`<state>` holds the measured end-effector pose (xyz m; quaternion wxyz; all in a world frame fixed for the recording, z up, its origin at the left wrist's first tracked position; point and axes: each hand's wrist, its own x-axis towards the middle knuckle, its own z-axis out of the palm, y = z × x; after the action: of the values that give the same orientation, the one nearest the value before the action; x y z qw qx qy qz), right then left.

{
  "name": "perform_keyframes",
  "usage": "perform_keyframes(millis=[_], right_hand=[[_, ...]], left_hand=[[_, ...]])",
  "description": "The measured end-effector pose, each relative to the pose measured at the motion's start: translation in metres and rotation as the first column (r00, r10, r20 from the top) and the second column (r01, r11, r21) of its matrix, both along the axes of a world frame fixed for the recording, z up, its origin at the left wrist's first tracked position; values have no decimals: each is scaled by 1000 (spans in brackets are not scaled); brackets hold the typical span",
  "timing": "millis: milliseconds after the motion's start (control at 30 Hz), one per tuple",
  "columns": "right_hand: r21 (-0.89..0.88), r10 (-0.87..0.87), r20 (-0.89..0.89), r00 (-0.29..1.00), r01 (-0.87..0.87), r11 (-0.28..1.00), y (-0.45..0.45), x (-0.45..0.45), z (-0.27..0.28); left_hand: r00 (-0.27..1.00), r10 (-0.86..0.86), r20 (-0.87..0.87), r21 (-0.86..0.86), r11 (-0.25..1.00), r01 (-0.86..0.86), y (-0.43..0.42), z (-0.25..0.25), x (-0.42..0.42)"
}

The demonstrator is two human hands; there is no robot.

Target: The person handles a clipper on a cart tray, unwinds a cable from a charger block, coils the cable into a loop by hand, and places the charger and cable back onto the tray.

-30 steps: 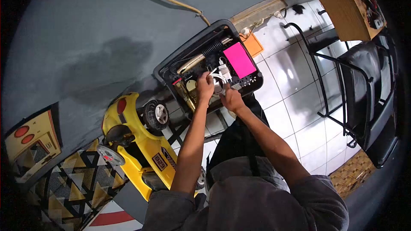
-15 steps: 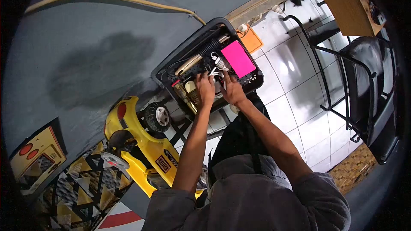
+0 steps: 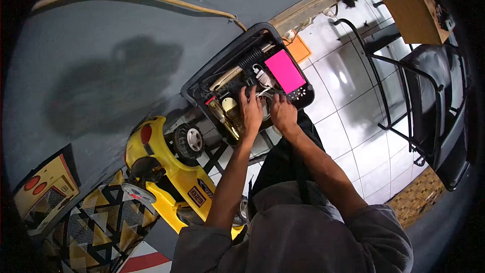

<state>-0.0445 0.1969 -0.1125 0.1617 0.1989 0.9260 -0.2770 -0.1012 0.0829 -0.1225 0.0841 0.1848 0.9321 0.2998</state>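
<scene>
Both hands are over a black basket (image 3: 189, 89) by the wall. My left hand (image 3: 251, 110) has its fingers apart, reaching among the things beside a white cable (image 3: 263, 94). My right hand (image 3: 283, 114) has its fingers curled at the cable's right side; whether it grips anything is hidden. Just above the hands lies a white adapter (image 3: 263, 78). A pink box (image 3: 285, 72) sits in the basket's right part. Along the back are a gold-coloured tool (image 3: 226, 78) and a black coiled cord (image 3: 250, 57). Gold items (image 3: 222, 118) and a cream round object (image 3: 229, 104) lie left of my left hand.
A yellow toy car (image 3: 172, 177) stands at the lower left. Black metal-framed chairs (image 3: 429, 81) are on the right, near a wooden piece of furniture (image 3: 404, 5). An orange object (image 3: 299, 48) lies on the white tiles behind the basket.
My left hand has shifted slightly right and its fingers have spread. My right hand has moved a little right, away from the left, with its fingers more curled. The white cable sits lower in the basket.
</scene>
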Motion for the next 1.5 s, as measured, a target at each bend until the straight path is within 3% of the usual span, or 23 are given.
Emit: perform_keyframes(millis=[100,133,200,233,300,400,467,500,567,600,633,700,833,867,967,1000,1033,1100,1133,1300,1367,1433,1500], right_hand=[[-73,42,-111,993,-50,996,8,-1,9],[-71,41,-110,993,-49,996,9,-2,11],[-30,226,21,974,-225,974,12,-7,13],[-31,227,20,974,-227,974,13,-8,6],[-46,296,9,955,-296,954,17,-10,-6],[16,249,12,968,-249,968,15,-6,-12],[69,213,21,977,-214,974,14,-1,-17],[28,112,40,993,-113,993,17,-1,-5],[-10,8,67,998,-7,1000,20,2,-5],[90,30,-66,997,-24,996,20,6,-15],[189,66,-194,979,-29,982,19,6,-14],[185,26,-185,982,9,983,18,6,-10],[151,-4,-158,987,28,988,21,9,-11],[158,-8,-177,984,36,987,20,9,-13],[73,53,-153,987,-42,996,21,11,-30],[75,53,-152,987,-42,996,23,12,-35],[52,74,-131,989,-67,996,24,12,-39],[26,93,-110,990,-91,996,25,11,-40],[7,47,-126,991,-47,999,26,10,-37],[14,-62,-249,967,67,998,24,6,-37],[-29,-79,-76,994,77,997,25,-3,-22],[12,-45,-47,998,45,999,20,-5,-25],[49,-15,-19,1000,16,999,14,-7,-26]], left_hand=[[991,134,18,-128,983,-130,-8,4,12],[970,179,165,-143,977,-156,-7,7,16],[985,141,97,-205,972,-119,-7,2,25],[995,97,28,-268,960,-86,-8,0,27],[990,97,99,-255,965,-69,-8,-3,24],[995,27,96,-126,992,-15,-6,2,15],[999,18,45,110,994,-23,-3,12,11],[999,19,47,109,994,-24,-1,21,12],[894,361,264,-253,921,-297,4,39,17],[875,288,390,-281,942,-185,1,48,12],[874,290,391,-284,941,-185,-6,35,17],[952,167,256,-273,957,-95,-12,16,24],[975,154,160,-232,966,-115,2,17,11],[941,207,268,-194,968,-158,7,28,5],[976,163,143,-43,986,-158,-3,-1,-3],[941,215,260,-84,976,-200,-3,0,-7],[942,214,258,-81,977,-199,-4,2,-8],[993,119,10,-116,986,-117,-8,5,-5],[988,128,81,-183,977,-112,-9,5,-3],[971,134,196,-205,974,-93,-2,3,5],[974,86,208,-244,969,-34,-1,-8,9],[976,38,215,-291,956,26,2,0,8],[982,38,185,-199,980,0,5,7,13]])
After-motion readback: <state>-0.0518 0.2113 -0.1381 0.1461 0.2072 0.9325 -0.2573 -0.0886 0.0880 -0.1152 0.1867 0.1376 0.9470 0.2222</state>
